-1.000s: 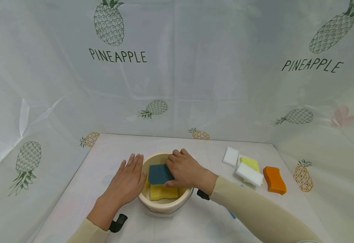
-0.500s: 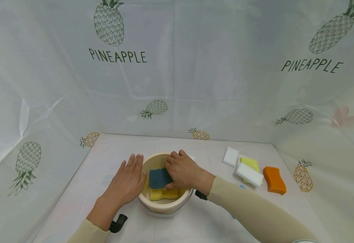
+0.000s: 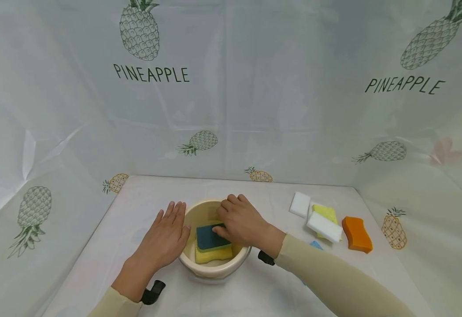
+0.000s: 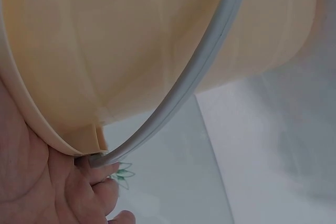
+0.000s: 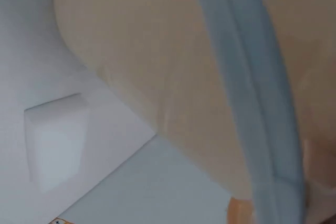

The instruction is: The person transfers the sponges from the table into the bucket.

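A cream bucket [image 3: 199, 269] with a grey handle [image 4: 176, 90] stands on the table. Inside it a sponge with a dark blue-green top [image 3: 211, 238] lies on a yellow sponge [image 3: 212, 256]. My left hand [image 3: 163, 237] rests against the bucket's left rim, fingers straight; in the left wrist view the palm meets the rim beside the handle joint. Over the right rim is my right hand [image 3: 242, 222], its thumb loose across the dark-topped sponge. Its fingertips are hidden inside the bucket, and the right wrist view shows mainly the bucket wall and handle.
On the right of the table lie a white sponge [image 3: 300, 204], another white sponge [image 3: 324, 226] overlapping a yellow-green sponge [image 3: 325, 212], and an orange sponge [image 3: 357, 234]. A small blue piece [image 3: 316, 245] shows beside the right sleeve. A pineapple-print sheet [image 3: 231, 97] encloses the table's back and sides.
The dark-topped sponge has gone down in the bucket onto the yellow one. My right thumb has moved off its near edge and loosened. The left hand has stayed at the rim.
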`<state>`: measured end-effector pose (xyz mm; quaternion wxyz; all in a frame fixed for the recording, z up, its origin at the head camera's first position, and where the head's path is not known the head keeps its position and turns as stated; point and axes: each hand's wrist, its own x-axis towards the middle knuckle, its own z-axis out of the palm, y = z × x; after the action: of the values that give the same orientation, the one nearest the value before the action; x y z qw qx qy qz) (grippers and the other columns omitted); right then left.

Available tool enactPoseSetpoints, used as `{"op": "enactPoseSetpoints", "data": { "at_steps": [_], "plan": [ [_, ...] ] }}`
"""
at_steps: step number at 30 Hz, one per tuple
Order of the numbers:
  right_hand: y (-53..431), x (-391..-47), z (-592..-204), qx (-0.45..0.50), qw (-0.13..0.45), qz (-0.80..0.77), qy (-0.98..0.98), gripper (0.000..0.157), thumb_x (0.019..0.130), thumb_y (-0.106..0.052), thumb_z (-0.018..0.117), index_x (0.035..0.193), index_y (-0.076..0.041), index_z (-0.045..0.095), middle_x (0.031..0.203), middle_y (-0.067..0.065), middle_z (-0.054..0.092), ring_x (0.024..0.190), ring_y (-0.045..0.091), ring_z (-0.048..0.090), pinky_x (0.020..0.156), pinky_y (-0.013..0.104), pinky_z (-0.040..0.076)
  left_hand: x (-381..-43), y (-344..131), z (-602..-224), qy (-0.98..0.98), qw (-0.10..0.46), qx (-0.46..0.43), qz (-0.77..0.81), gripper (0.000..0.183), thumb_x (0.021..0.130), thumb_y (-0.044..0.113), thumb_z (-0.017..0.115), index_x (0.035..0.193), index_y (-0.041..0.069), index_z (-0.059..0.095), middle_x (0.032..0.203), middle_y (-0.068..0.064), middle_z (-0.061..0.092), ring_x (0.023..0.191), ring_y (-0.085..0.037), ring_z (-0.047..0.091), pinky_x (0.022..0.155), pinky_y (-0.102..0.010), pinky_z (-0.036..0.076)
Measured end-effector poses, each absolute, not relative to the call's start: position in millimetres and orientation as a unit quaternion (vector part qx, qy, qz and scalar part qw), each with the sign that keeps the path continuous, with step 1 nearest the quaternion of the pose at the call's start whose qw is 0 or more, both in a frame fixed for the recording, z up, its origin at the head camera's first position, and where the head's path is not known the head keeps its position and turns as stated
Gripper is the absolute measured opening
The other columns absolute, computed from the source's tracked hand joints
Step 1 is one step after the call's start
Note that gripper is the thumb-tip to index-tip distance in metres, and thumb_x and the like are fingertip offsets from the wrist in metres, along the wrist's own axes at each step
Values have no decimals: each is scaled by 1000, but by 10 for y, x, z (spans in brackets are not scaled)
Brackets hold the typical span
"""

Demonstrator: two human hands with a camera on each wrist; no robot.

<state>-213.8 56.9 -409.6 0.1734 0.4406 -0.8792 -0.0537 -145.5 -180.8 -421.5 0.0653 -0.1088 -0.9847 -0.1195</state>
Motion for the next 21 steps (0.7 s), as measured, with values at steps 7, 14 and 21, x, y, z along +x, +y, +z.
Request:
{"op": "enactPoseSetpoints", "data": {
  "at_steps": [7,14,21],
  "plan": [
    [820,-2212,-4089,407,257,4,-877,34,93,-43,58,105,-13,67,99,1,64,90,19,50,74,33,38,-1447,-1813,-4227,-984,66,-111,-123,62,103,34,41,152,-2,26,158,-17,30,149,-35,20,120,-56,20],
    [1322,-2342,-4127,356,311,26,-881,34,90,-40,64,104,-10,67,98,4,65,89,25,54,74,39,41,-1448,-1820,-4244,-984,66,-112,-125,63,103,33,41,153,-2,25,158,-18,29,149,-36,20,119,-56,21],
    [1980,-2377,-4207,273,299,9,-914,40,86,-41,69,104,-6,67,97,9,67,91,31,55,73,42,42,-1446,-1818,-4243,-983,67,-112,-129,63,103,33,42,153,-2,25,158,-18,29,149,-36,21,119,-56,21]
  ]
}}
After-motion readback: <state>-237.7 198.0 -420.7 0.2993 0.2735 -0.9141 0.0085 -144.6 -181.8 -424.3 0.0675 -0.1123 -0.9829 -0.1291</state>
